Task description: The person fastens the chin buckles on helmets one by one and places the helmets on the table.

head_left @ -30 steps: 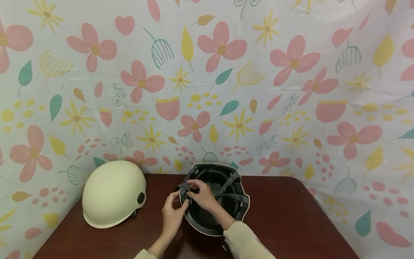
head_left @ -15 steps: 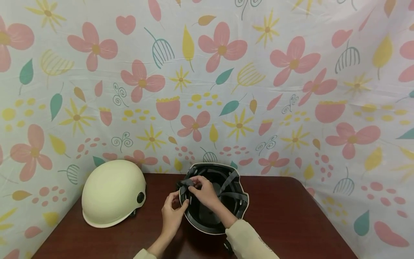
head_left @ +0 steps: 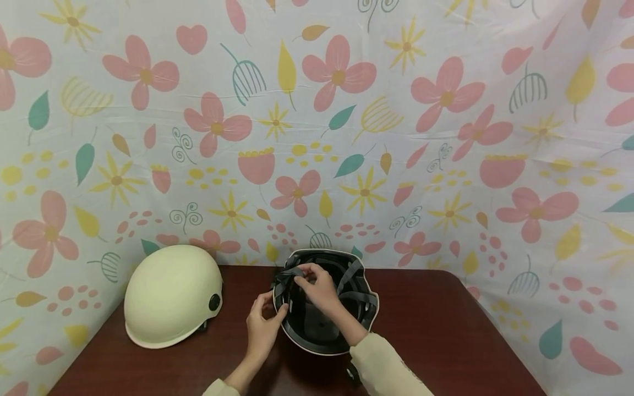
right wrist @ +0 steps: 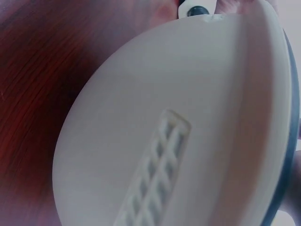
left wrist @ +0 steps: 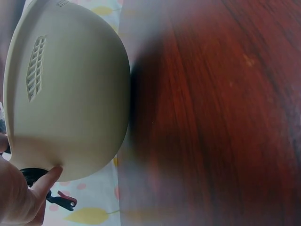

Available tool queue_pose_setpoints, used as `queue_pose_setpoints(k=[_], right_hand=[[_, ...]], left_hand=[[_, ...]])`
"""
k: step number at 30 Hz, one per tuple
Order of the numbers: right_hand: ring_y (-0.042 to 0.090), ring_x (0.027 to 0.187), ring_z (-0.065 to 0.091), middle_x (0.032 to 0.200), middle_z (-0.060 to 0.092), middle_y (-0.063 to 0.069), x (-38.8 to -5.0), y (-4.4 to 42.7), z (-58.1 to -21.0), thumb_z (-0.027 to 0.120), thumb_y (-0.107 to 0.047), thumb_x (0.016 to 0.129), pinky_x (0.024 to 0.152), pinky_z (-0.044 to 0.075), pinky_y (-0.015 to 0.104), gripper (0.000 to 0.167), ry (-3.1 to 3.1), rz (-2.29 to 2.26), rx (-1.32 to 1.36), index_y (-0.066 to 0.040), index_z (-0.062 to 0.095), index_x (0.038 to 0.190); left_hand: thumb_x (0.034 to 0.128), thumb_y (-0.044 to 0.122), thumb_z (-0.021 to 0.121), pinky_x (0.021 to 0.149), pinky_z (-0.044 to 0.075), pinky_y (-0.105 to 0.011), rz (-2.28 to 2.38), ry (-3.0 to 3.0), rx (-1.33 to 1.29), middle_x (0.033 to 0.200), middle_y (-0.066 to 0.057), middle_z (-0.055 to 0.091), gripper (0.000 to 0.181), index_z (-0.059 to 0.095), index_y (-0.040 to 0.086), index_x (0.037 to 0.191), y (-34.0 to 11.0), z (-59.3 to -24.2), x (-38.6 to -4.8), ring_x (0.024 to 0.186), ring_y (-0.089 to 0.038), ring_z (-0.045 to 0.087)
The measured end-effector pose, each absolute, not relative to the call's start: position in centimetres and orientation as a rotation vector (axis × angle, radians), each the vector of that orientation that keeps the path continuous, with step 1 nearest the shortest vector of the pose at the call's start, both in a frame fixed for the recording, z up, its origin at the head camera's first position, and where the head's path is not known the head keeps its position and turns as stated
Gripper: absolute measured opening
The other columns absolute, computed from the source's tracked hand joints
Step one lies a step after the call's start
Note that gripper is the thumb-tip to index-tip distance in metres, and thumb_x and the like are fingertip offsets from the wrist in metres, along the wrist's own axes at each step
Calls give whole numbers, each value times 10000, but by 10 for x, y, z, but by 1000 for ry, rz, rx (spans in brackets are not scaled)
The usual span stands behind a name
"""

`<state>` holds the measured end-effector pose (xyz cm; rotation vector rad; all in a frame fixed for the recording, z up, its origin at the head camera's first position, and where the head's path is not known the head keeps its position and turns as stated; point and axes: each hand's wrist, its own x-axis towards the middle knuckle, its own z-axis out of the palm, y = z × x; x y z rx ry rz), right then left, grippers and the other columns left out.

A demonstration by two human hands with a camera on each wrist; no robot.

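Observation:
A helmet (head_left: 317, 327) lies upside down on the table, its black lining and grey straps facing up. My left hand (head_left: 262, 327) grips its left rim, thumb over the edge. In the left wrist view a finger (left wrist: 48, 181) presses the beige shell (left wrist: 75, 99) beside a dark round fitting, below which a small black clip (left wrist: 62, 201) hangs. Inside the left rim my right hand (head_left: 319, 289) pinches a grey strap (head_left: 293, 273) between thumb and fingers. The right wrist view is mostly filled by the shell (right wrist: 117, 113) and a blurred vent; the strap hold is hidden there.
A second cream helmet (head_left: 173, 297) sits dome up at the table's left, a black round fitting on its side. A dark red-brown table (head_left: 436, 330) reaches back to a flower-patterned cloth (head_left: 322, 126). A small dark part (head_left: 353, 374) shows by the right sleeve.
My right hand has moved slightly right and away from the left rim, drawing the strap inward. The left hand has kept its place on the rim.

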<state>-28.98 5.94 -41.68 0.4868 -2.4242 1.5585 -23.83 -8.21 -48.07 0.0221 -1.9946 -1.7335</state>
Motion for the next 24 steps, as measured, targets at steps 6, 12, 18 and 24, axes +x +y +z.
queue_pose_setpoints(k=[6,12,18,24], right_hand=[[179,910,592,1036,638,133,-289,61,-417,651,-177,934,813,502,295,249,-2418,1608,480,-33,664,1136],[161,917,582,1078,620,154,-288,61,-411,636,-182,945,811,503,296,265,-2377,1683,447,-33,657,1163],[113,857,557,1074,600,168,-285,64,-402,634,-167,942,739,477,256,267,-2328,1752,418,-17,653,1162],[111,869,559,1066,603,144,-285,67,-405,634,-172,946,761,474,261,268,-2336,1778,380,-24,650,1168]], left_hand=[[851,150,759,804,499,-326,-1690,-2017,13,1050,-73,668,296,673,116,1132,-84,-483,-241,934,-189,599],[850,171,762,824,495,-358,-1685,-2033,32,1053,-75,666,297,672,110,1126,-85,-485,-242,934,-186,596],[849,183,765,827,484,-366,-1684,-2044,41,1037,-73,665,299,673,110,1123,-86,-485,-244,935,-220,590],[855,198,759,822,481,-357,-1697,-2056,43,1061,-87,669,311,666,104,1138,-89,-485,-245,955,-249,589]])
